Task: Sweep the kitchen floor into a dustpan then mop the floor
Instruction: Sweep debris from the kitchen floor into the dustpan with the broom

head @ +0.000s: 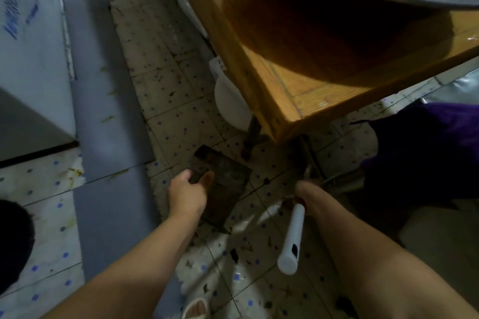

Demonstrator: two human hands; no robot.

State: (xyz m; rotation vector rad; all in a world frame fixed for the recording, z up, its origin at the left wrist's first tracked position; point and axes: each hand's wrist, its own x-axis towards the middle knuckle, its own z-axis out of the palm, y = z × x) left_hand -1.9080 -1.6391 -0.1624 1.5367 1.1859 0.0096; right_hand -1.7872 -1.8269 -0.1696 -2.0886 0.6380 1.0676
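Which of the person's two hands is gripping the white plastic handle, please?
The right hand grips the white plastic handle. The left hand holds no handle; its fingers reach to the dark flat dustpan on the floor.

Both forearms are bare to the elbow, with no sleeves, watch or rings showing on the left hand [187, 195] or the right hand [308, 193]. At six o'clock, toes poke from an open-toed white slipper [196, 309]. Dark purple cloth [425, 153] shows at three o'clock; whether it is clothing is unclear.
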